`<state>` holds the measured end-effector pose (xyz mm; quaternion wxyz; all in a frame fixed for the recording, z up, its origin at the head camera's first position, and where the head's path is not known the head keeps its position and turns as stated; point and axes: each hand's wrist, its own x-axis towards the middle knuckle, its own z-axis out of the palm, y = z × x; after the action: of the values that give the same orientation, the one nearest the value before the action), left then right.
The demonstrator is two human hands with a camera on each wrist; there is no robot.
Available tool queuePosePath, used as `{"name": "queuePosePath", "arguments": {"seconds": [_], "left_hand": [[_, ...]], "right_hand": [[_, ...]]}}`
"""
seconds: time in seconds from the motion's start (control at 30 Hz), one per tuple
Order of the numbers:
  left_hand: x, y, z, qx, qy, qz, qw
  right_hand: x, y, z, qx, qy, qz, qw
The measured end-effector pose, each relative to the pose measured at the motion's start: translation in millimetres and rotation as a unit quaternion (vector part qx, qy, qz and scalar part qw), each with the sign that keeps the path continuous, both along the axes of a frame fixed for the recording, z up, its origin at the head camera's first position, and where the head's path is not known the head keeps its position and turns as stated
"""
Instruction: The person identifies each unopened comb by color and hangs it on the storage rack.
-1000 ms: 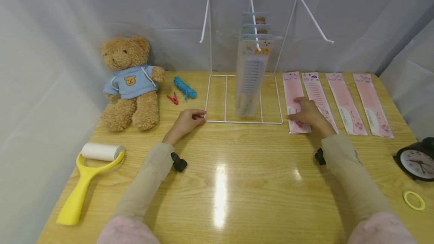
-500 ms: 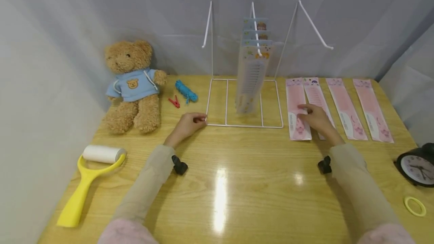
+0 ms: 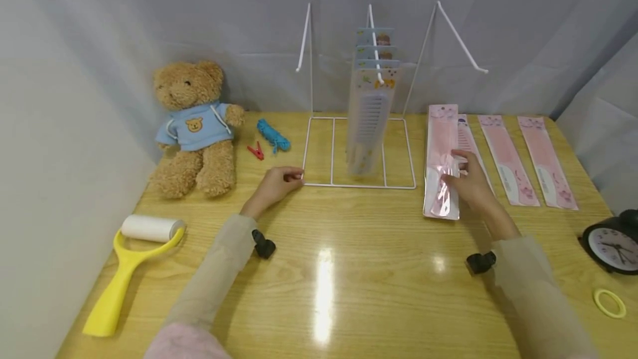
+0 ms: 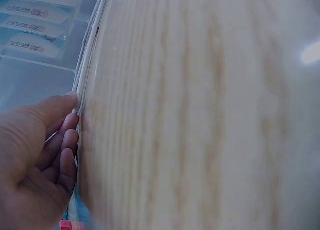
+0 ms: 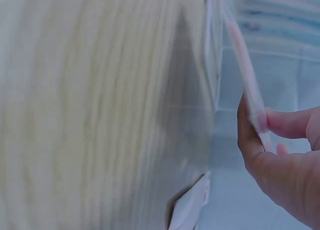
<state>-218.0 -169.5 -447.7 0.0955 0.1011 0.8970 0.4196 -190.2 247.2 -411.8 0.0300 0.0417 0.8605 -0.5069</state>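
Fingers and thumb of the right hand (image 3: 468, 181) pinched a long pink comb pack (image 3: 441, 162) and held it up off the table (image 3: 349, 270). In the right wrist view the thumb and one finger squeezed the thin pack (image 5: 245, 74) from both sides. The left hand (image 3: 274, 181) rested on the table with its fingers curled at the near left corner of the white wire rack (image 3: 359, 148). In the left wrist view its fingertips (image 4: 70, 135) touched the white wire (image 4: 87, 84).

Near the person lay a wide bare stretch of shiny wood. A yellow lint roller (image 3: 129, 262) lay by the left edge. A black clock (image 3: 610, 240) and a yellow ring (image 3: 609, 302) sat by the right edge.

The held pack was pink, flat and shiny, with a see-through cover. It stood just right of the rack, close to it. Its top end leaned away from the person.

Three more pink packs (image 3: 503, 154) lay flat side by side behind the hand. Blue packs (image 3: 371, 109) hung on the rack's middle hook. Farther left sat a teddy bear (image 3: 194, 126), a red clip (image 3: 255, 150) and a blue rope (image 3: 272, 134).
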Motion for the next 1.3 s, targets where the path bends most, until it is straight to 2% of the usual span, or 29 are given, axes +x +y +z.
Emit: {"name": "queuePosePath", "arguments": {"seconds": [0.23,0.3,0.4,0.57,0.73,0.8,0.93,1.03,1.3], "left_hand": [[-0.7,1.7,0.8,0.006,0.003,-0.003,1.0000],[-1.0,2.3,1.7,0.006,0.003,-0.003,1.0000],[-1.0,2.8,2.7,0.005,0.002,-0.002,1.0000],[0.7,2.7,4.1,0.003,0.000,-0.003,1.0000],[1.7,1.8,4.8,0.001,-0.001,-0.002,1.0000],[1.7,1.4,4.9,0.001,-0.003,-0.001,1.0000],[1.9,0.8,4.4,0.002,-0.003,-0.001,1.0000],[2.3,0.9,3.9,0.004,-0.004,-0.001,1.0000],[1.7,0.5,2.6,0.005,-0.007,0.001,1.0000]], "right_hand": [[24.2,-8.3,8.8,-0.077,0.056,0.019,0.995],[31.5,-11.1,10.9,-0.109,0.078,0.016,0.991],[41.0,-14.6,12.4,-0.172,0.111,0.007,0.979],[56.7,-20.1,13.5,-0.249,0.185,0.007,0.951],[69.5,-24.3,14.6,-0.324,0.265,0.060,0.906],[71.6,-25.3,15.7,-0.340,0.289,0.077,0.891],[71.8,-27.1,19.1,-0.352,0.323,0.097,0.873],[69.9,-28.9,22.7,-0.354,0.339,0.102,0.866],[64.7,-32.4,31.1,-0.360,0.329,0.096,0.868]]}}
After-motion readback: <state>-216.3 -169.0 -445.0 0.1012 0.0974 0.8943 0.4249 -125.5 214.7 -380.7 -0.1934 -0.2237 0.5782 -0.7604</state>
